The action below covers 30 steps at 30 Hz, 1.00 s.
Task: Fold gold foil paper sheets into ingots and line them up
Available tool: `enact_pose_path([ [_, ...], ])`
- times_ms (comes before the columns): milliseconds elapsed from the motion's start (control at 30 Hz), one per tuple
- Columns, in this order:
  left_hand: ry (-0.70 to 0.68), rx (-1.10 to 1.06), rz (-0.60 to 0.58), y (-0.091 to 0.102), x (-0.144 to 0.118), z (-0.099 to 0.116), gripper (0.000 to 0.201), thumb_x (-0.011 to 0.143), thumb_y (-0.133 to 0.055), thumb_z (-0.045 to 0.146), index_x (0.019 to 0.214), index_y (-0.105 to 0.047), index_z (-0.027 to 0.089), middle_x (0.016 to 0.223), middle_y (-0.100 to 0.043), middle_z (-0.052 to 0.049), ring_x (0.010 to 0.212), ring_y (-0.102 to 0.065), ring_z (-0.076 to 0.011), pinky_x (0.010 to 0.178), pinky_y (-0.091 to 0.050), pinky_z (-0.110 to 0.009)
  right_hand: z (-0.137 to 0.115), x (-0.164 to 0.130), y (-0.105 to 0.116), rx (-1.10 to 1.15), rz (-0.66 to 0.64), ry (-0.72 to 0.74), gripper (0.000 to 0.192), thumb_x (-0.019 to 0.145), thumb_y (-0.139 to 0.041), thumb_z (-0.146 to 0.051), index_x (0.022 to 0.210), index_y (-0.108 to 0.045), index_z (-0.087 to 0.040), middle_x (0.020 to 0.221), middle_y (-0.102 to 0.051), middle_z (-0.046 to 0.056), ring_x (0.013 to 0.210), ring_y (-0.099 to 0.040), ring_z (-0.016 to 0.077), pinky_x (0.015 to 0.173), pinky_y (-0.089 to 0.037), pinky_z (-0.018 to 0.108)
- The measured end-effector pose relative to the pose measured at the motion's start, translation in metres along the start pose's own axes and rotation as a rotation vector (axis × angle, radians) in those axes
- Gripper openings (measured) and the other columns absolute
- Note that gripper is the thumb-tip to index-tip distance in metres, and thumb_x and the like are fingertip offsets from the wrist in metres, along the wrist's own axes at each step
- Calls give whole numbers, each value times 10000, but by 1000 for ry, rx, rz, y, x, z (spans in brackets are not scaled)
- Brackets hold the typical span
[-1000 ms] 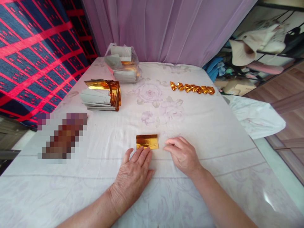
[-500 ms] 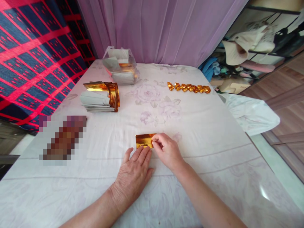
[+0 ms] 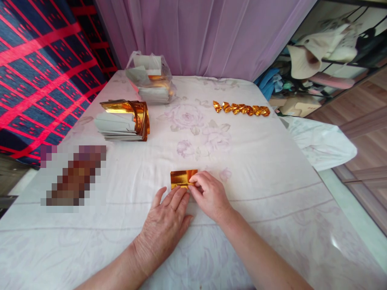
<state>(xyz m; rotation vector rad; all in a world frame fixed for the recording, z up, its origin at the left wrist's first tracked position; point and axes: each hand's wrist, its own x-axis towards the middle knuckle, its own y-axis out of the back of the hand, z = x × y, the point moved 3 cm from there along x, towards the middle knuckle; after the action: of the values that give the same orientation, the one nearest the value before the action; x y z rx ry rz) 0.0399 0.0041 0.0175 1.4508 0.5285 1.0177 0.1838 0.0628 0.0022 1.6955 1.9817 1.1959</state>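
Observation:
A small rectangle of shiny gold foil paper lies on the tablecloth in front of me. My left hand rests flat and open, its fingertips pressing on the near edge of the paper. With thumb and fingers pinched together, my right hand grips the paper's right end near its lower corner. The near edge is partly covered by my fingers. Beyond, to the left, stands a stack of gold foil paper with grey-white backs. A row of folded gold foil pieces lies at the far right.
A clear plastic bag with more foil paper stands at the table's back left. A blurred-out object lies at the left. The floral tablecloth reaches a purple curtain. Shelves with hats stand at the right.
My right hand's pinch has slid slightly left and down along the foil paper, nearer my left fingertips. The view has shifted a little.

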Motion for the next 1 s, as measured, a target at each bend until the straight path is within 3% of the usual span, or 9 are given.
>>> enact_pose_path([
  [333, 25, 20, 6, 6, -2, -3, 369, 1003, -411, 349, 1226, -622, 143, 1259, -675, -72, 1186, -581, -247, 1052, -337, -468, -3, 0, -1, -41, -1, -7, 109, 825, -572, -108, 848, -581, -215, 835, -636, 21, 729, -615, 157, 674, -466, 275],
  [800, 5, 116, 33, 14, -6, -9, 328, 962, -436, 242, 1169, -636, 84, 1190, -681, -141, 1078, -610, -284, 966, -409, -484, -5, 0, -1, -40, -3, -21, 115, 834, -566, -103, 828, -592, -214, 823, -628, 11, 718, -607, 146, 664, -451, 259],
  [1000, 49, 118, -26, 19, -5, -13, 314, 952, -443, 236, 1145, -653, 107, 1176, -688, -132, 1033, -623, -282, 944, -431, -500, -5, 0, -1, -51, -14, -33, 117, 836, -558, -107, 827, -591, -219, 824, -632, 13, 731, -611, 152, 670, -455, 264],
])
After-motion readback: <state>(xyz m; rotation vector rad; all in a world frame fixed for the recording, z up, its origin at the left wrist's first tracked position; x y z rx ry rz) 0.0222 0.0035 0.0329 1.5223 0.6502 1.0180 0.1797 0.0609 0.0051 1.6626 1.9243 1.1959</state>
